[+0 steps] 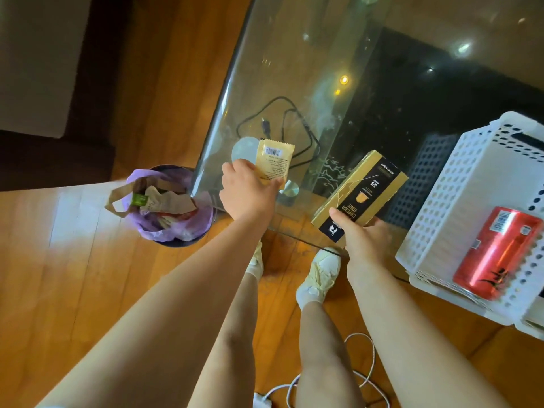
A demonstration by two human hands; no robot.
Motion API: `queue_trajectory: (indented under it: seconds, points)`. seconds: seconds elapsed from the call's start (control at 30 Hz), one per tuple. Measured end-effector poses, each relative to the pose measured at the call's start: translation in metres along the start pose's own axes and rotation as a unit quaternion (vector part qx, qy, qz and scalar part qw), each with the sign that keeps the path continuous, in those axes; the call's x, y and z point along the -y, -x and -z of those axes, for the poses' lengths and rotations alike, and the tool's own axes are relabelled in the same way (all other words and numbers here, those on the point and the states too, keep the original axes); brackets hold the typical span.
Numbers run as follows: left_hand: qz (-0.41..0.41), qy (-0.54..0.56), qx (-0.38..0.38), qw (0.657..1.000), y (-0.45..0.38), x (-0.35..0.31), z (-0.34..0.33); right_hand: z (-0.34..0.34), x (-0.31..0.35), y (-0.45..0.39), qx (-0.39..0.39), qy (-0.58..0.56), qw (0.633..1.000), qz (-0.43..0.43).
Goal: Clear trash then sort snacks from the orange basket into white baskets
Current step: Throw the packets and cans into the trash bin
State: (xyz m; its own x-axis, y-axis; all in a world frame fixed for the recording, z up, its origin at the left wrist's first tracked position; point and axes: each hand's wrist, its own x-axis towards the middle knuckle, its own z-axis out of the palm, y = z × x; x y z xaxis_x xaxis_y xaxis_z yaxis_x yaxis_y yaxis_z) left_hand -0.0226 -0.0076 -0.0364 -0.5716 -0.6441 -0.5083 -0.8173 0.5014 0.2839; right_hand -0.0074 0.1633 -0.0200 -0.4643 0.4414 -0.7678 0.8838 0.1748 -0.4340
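On the glass table (pixel 294 54), the white basket (pixel 459 201) at the right already holds a red can (pixel 497 251), while the trash bin (pixel 173 207) on the floor at left is stuffed with wrappers, so sorting looks under way. The orange basket is out of view. The right hand (pixel 365 240) grips a gold espresso box (pixel 362 192) beside the basket; the left hand (pixel 247 192) pinches a small yellow packet (pixel 273 160), neither yet placed.

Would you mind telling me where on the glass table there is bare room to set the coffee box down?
The far glass table beyond the black cable is bare. A narrower bare strip lies between that cable and the white basket. Near the front edge it is crowded: the left hand holds a sachet, the right hand holds the coffee box.
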Motion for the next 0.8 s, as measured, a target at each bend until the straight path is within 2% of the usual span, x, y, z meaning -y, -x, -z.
queue_trajectory:
  seconds: [0.17, 0.3, 0.37, 0.5, 0.63, 0.8]
  points:
    - [0.006, 0.003, 0.024, 1.0, -0.002, 0.001, 0.005, -0.003, 0.004, -0.001, 0.01, -0.033, 0.999, -0.034]
    - [0.006, 0.044, 0.051, 0.998, 0.005, 0.009, 0.009, -0.004, 0.008, 0.002, 0.026, -0.038, 0.999, -0.028]
    - [-0.001, 0.111, 0.075, 0.991, 0.011, 0.019, 0.014, -0.006, 0.008, 0.006, 0.039, -0.024, 0.999, -0.014]
    - [-0.002, 0.272, 0.109, 0.956, 0.024, 0.051, 0.036, -0.013, 0.012, 0.025, 0.084, 0.017, 0.995, 0.042]
    - [0.061, 0.36, 0.072, 0.928, 0.032, 0.107, 0.06, -0.032, 0.019, 0.049, 0.193, 0.057, 0.976, 0.085]
    - [0.189, 0.394, -0.02, 0.899, 0.026, 0.178, 0.082, -0.077, 0.022, 0.087, 0.358, 0.159, 0.914, 0.109]
